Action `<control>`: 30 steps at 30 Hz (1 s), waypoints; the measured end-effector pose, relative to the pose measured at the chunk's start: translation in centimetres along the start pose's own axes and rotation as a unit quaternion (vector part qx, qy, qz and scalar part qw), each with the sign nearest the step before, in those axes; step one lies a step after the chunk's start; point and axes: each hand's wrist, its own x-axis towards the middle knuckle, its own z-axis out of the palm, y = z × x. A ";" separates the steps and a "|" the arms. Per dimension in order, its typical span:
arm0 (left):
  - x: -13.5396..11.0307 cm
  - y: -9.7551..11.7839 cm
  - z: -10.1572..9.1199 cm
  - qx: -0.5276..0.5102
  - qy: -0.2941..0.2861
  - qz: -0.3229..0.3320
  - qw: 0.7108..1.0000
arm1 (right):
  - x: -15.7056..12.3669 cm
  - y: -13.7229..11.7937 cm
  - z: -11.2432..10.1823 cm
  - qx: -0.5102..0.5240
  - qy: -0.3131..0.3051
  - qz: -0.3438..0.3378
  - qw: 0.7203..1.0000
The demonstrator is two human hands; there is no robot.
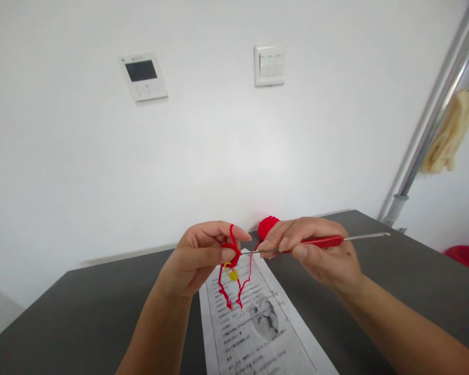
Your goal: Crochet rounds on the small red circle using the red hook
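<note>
Now, centre frame: the left hand (201,255) pinches a small red yarn piece (234,249), strand looped over the forefinger to keep it taut, yellow marker (232,272) dangling. The right hand (316,250) grips a red-handled hook (324,241), tip at the loop. Behind sits the yarn ball (266,225); a printed sheet (254,328) lies readable on the counter (82,312).

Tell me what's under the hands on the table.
A printed sheet with text and a grey picture lies on the dark table. Its far end is partly covered by the left hand, the right hand with its crochet hook and the red yarn.
</note>
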 end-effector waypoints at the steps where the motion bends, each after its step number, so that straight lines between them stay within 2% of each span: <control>1: -0.1 0.0 -0.1 0.018 0.007 0.007 1.000 | 0.0 0.1 0.2 0.032 0.018 0.023 0.999; 4: -0.2 -0.1 -0.3 0.061 0.031 0.041 0.997 | 0.1 0.4 0.7 0.087 0.061 0.070 0.992; 6: 0.0 -0.3 -0.2 0.079 0.045 0.057 0.994 | 0.0 0.7 0.9 0.080 0.084 0.074 0.991; 9: 0.5 -0.7 0.3 0.079 0.052 0.044 0.995 | -0.4 1.0 0.9 -0.012 0.089 0.017 0.996; 11: 0.7 -0.9 0.6 0.065 0.061 0.026 0.996 | -0.6 1.0 0.6 -0.117 0.063 -0.049 0.990; 13: 0.9 -1.0 1.0 0.056 0.075 0.016 0.995 | -0.5 0.8 0.2 -0.223 0.017 -0.111 0.968; 16: 0.8 -0.9 1.5 0.058 0.074 0.017 0.995 | -0.1 0.4 -0.3 -0.340 -0.039 -0.184 0.921; 18: 0.6 -0.9 1.8 0.067 0.063 0.023 0.995 | 0.3 0.3 -0.5 -0.388 -0.058 -0.213 0.895; 20: 0.5 -1.0 1.9 0.076 0.065 0.028 0.995 | 0.5 0.2 -0.7 -0.408 -0.072 -0.225 0.882; 24: 0.4 -1.3 1.9 0.078 0.095 0.025 0.992 | 0.3 0.5 -0.8 -0.381 -0.083 -0.219 0.895; 30: 0.2 -1.3 2.1 0.079 0.124 0.035 0.989 | -0.4 1.1 -0.6 -0.261 0.002 -0.104 0.960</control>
